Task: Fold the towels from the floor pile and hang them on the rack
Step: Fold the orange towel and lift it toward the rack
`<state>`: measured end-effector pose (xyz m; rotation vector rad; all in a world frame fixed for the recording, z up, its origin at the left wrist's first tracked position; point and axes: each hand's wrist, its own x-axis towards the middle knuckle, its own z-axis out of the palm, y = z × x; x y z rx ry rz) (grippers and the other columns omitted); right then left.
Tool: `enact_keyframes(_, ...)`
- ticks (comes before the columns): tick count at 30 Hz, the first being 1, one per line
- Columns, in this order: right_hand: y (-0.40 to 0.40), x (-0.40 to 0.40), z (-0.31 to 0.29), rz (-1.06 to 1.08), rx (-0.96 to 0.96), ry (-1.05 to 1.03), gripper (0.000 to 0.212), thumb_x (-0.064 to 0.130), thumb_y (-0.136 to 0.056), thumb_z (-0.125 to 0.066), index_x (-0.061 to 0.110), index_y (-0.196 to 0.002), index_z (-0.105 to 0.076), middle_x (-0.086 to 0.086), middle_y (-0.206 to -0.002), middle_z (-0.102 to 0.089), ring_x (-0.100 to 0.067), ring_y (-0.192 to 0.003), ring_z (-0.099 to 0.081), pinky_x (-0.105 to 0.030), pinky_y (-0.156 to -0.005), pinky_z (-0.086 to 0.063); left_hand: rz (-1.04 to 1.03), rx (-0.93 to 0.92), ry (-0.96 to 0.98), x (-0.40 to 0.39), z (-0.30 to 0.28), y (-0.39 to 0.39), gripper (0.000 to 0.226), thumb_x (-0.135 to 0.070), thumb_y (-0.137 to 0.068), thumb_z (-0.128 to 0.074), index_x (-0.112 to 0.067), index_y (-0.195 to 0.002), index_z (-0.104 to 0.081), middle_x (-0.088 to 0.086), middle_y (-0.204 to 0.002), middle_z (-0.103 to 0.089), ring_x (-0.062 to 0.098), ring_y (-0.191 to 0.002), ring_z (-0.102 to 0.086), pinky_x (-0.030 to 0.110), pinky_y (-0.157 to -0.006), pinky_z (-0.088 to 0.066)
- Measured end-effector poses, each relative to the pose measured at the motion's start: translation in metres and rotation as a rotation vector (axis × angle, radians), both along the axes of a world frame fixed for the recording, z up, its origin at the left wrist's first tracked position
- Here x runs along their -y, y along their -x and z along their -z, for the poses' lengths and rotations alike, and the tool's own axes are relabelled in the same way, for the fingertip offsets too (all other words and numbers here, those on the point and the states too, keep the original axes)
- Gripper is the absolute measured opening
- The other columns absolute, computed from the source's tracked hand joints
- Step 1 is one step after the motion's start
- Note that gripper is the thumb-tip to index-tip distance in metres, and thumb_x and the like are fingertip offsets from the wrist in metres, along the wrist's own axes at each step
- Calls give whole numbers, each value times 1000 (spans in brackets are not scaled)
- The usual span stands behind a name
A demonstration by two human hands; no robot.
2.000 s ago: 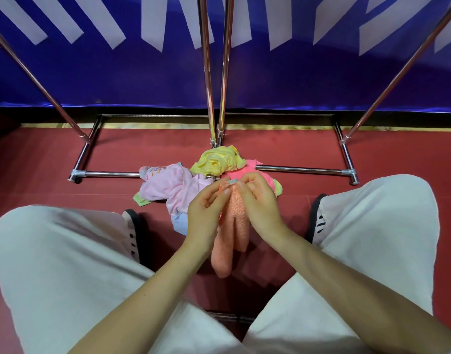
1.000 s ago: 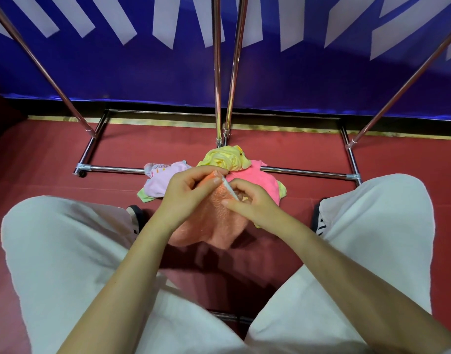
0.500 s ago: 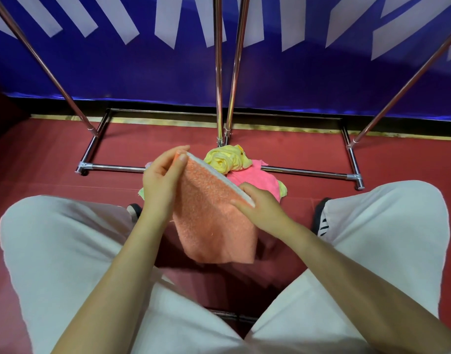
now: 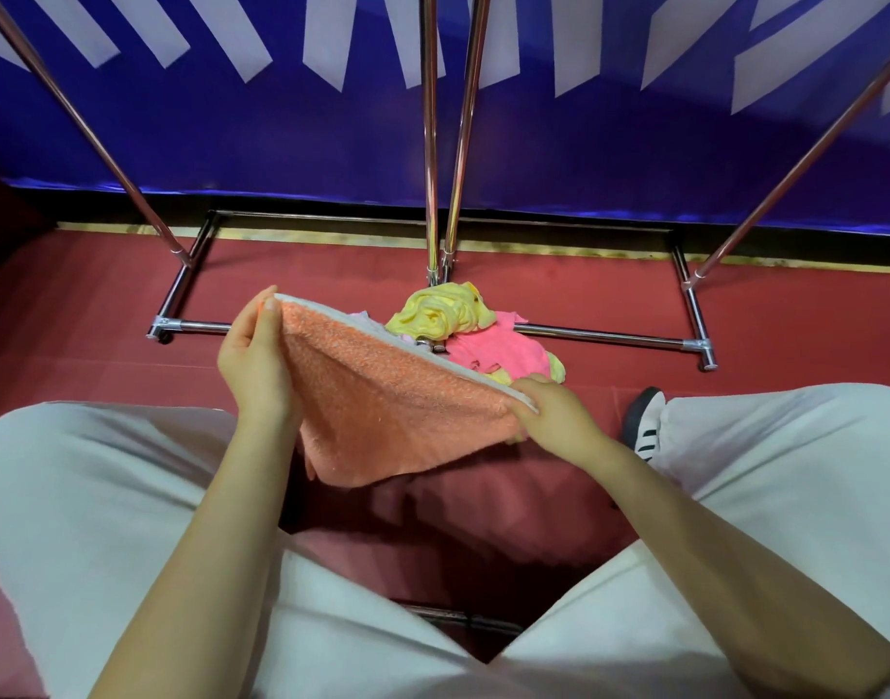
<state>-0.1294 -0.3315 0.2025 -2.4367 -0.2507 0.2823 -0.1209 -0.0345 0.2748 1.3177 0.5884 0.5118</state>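
A: Status on the orange towel (image 4: 392, 411)?

B: Off the floor, stretched in the air above the person's knees. Left hand (image 4: 256, 365) pinches the far-left corner, thumb on the near face. Right hand (image 4: 553, 416) pinches the near-right corner, fingers curled under the edge.

A: Why hold it that way?

B: Likely to pull the top edge tight so the rest hangs flat. Makes corners easy to match for a fold. No fold visible yet.

A: Rest of the pile?

B: Yellow towel (image 4: 440, 310) on top, pink towel (image 4: 498, 348) beside it, both crumpled on the red floor (image 4: 79, 315), lying across the rack's (image 4: 604, 337) low front bar. Another piece is mostly hidden behind the orange one.

A: Anything hung?

B: Can't tell. Only the rack's base and uprights are in view, bare.

A: Risk?

B: Towel is soft, so the free lower edge may droop unevenly.
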Motion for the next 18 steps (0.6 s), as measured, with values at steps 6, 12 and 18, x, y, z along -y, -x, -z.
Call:
enact_keyframes(6, -10, 4, -27, 529, -100, -616, 9, 9, -93, -58, 9, -91, -67, 0, -81, -62, -9, -72, -53, -20, -63, -43, -36, 0, -47, -7, 7, -1, 19, -20, -95, -55, -22, -107, -69, -16, -106, -67, 2, -107, -60, 21, -100, -45)
enact_keyframes(12, -14, 13, -53, 622, -55, -661, 16, 19, -93, -59, 24, -78, -62, 9, -75, -60, -1, -67, -53, -8, -57, -41, -4, -55, -94, 0, 19, -6, 17, -19, -94, -56, -26, -97, -70, -14, -100, -68, 3, -99, -60, 38, -102, -47)
enact_keyframes(18, -21, 13, -56, 673, 47, -662, 20, 21, -94, -58, 4, -86, -63, -3, -75, -55, -11, -70, -48, -23, -61, -38, 17, -106, -100, 8, 25, -12, 16, -20, -94, -55, -24, -99, -70, -11, -102, -68, 5, -101, -60, 32, -100, -48)
